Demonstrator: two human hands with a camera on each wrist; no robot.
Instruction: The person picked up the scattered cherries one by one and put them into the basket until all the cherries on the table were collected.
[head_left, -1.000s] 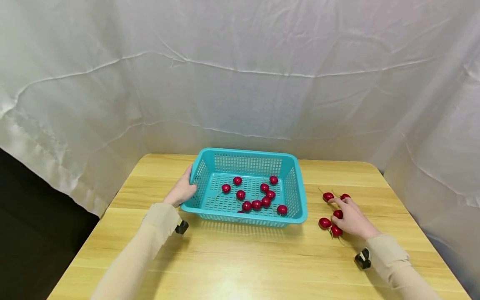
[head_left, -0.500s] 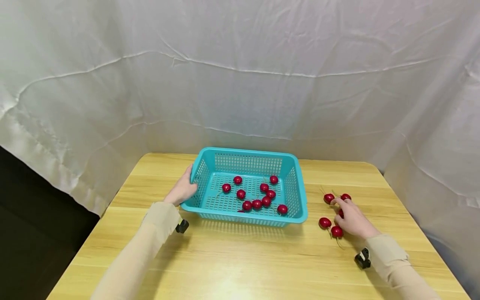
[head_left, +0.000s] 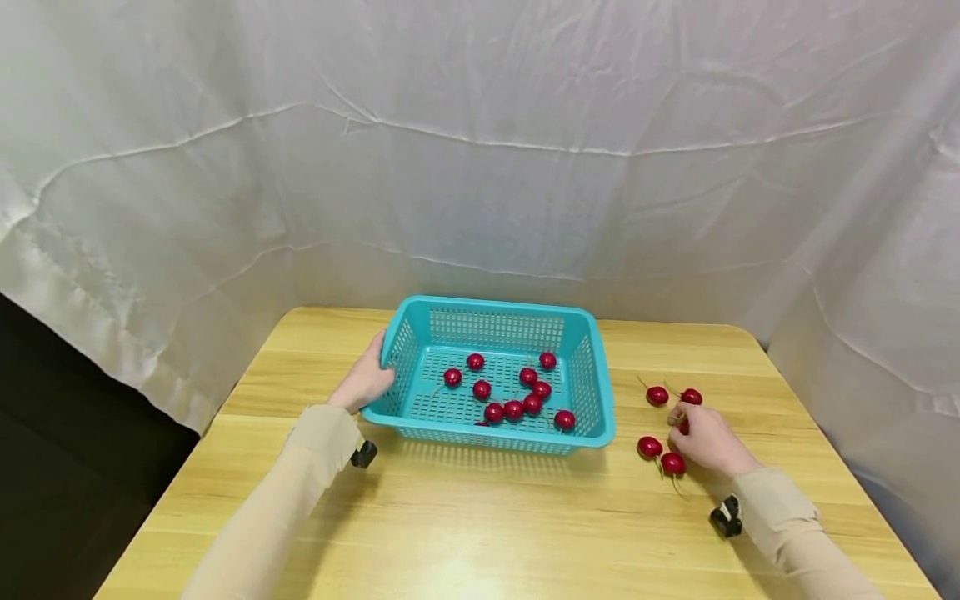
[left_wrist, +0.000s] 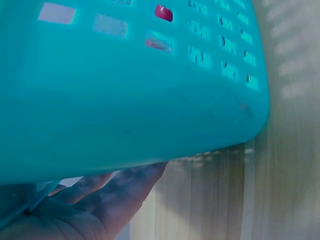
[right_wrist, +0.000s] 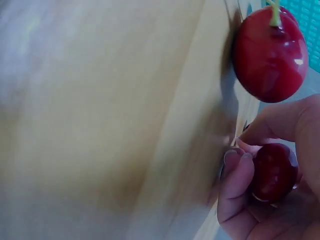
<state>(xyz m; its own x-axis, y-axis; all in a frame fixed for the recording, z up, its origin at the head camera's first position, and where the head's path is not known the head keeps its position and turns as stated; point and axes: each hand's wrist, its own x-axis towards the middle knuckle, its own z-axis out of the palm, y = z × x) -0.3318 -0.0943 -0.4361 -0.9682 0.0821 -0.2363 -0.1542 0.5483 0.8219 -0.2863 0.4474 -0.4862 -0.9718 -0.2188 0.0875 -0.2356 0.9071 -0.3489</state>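
Observation:
A turquoise plastic basket with perforated walls sits mid-table with several red cherries inside. My left hand grips its left end, thumb over the rim; in the left wrist view the fingers lie below the basket wall. At the right, my right hand is low over the table with its fingers curled round a cherry, the thumb and fingertips meeting near the tabletop. Other loose cherries lie about this hand: one and another behind it, two more in front.
The light wooden table has its back edge against a hanging pale grey cloth. A small black wrist camera sticks out under the right sleeve, another under the left.
The right hand's fingertips have drawn back from the rear cherries and closed in round the one under the hand. The left hand and the basket stay in place.

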